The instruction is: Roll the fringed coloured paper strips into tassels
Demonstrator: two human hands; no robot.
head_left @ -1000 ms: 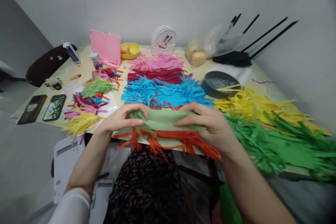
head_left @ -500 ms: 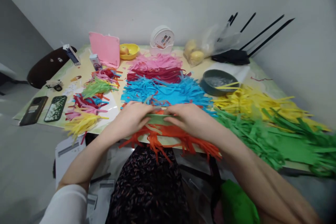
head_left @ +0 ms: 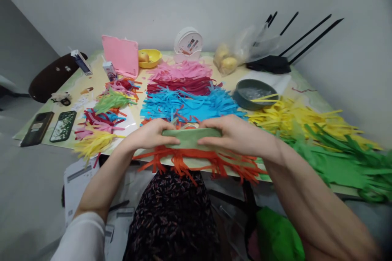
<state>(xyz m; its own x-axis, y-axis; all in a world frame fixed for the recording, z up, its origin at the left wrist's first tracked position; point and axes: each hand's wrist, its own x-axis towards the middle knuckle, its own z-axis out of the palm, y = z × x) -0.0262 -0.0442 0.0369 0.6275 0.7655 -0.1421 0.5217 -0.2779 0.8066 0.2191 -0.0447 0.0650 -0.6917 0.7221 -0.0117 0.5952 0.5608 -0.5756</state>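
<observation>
My left hand (head_left: 156, 133) and my right hand (head_left: 228, 132) hold the two ends of a pale green fringed paper strip (head_left: 191, 138), thumbs in front and fingers behind. The strip's solid middle band is stretched level between them, and some of its cut fringe hangs by my right hand. Just below lies orange fringed paper (head_left: 190, 155), its strands drooping over the table's near edge. Behind my hands a blue fringed layer (head_left: 196, 104) is spread out, then dark red (head_left: 183, 85) and pink (head_left: 183, 70) ones.
Yellow (head_left: 300, 118) and green (head_left: 343, 163) fringes lie at the right, near a dark green bowl (head_left: 255, 106). Small multicoloured tassels (head_left: 105, 118) and two phones (head_left: 63, 127) are at the left. A pink tablet case (head_left: 121, 55), yellow bowl (head_left: 150, 64) and black router (head_left: 269, 65) stand at the back.
My hands have moved apart, the right one shifting rightward, and the pale green paper between them now shows as a wider, flatter band.
</observation>
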